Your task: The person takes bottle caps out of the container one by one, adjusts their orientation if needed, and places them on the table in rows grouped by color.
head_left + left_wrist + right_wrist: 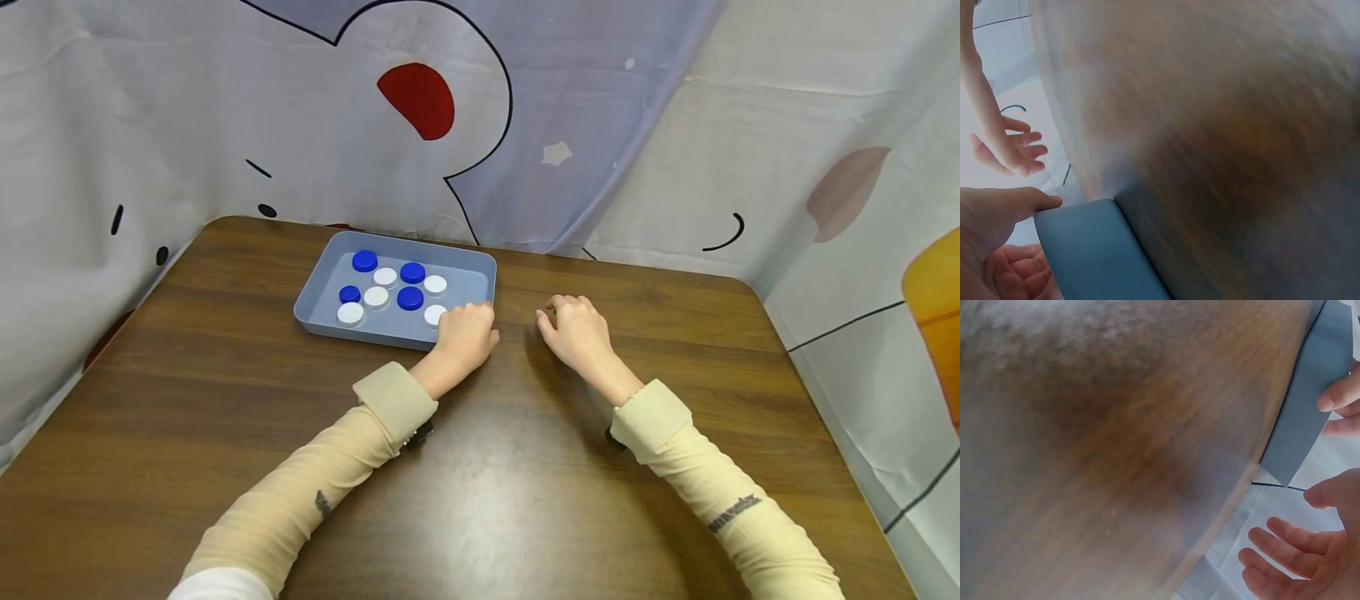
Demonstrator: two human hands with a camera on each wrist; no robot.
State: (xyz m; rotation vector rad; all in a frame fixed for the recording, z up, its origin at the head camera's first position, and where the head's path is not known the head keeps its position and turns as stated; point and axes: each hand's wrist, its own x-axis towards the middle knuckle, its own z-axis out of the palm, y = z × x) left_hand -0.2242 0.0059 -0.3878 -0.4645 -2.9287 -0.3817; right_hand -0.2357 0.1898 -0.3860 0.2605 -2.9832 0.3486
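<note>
A shallow blue-grey tray (367,336) lies at the back of the table, left of centre. Several blue round caps (364,261) and several white round caps (351,314) lie spread over its bottom. My left hand (463,337) grips the tray's wall at the right front corner. In the left wrist view, the thumb touches the outer side of the tray wall (1097,250) and the fingers curl over the inner side. My right hand (577,333) hovers over the table right of the tray, fingers loosely bent, holding nothing.
The brown wooden table (480,467) reaches back to a hanging cloth (600,125) printed with cartoon figures. That cloth also runs along the left and right sides. The tray's back edge is close to the table's far edge.
</note>
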